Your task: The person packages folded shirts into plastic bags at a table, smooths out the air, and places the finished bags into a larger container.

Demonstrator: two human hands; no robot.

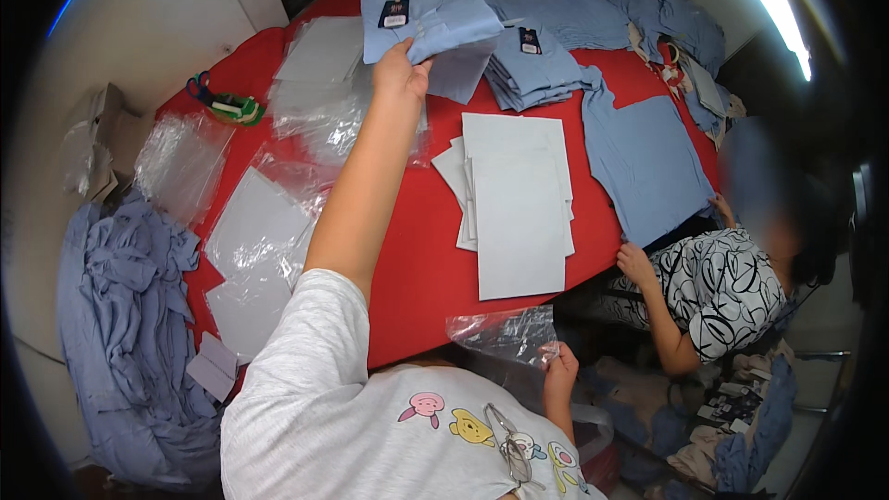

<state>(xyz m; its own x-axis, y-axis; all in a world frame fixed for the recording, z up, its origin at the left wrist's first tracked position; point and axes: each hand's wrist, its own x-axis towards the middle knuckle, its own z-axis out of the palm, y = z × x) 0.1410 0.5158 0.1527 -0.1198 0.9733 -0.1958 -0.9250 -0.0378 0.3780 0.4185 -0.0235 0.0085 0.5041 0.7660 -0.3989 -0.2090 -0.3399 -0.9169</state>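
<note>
My left hand [401, 76] reaches across the table and grips the near edge of a folded light-blue shirt [449, 18] with a dark tag on it. Close to my body, my right hand [560, 372] pinches a clear plastic bag [500, 331] by its edge, just off the table's front edge. A stack of similar folded shirts [537, 74] lies right of the shirt I hold. Between my two hands, a loose pile of pale grey card sheets [520, 204] rests on the red-covered table [407, 250].
Clear bags [315, 116] spread over the table's left side, by a green tape dispenser [239, 108] and scissors [197, 85]. Blue garments [130, 333] heap at the left. On the right, a co-worker's hands [635, 264] touch a laid-out blue shirt [648, 162].
</note>
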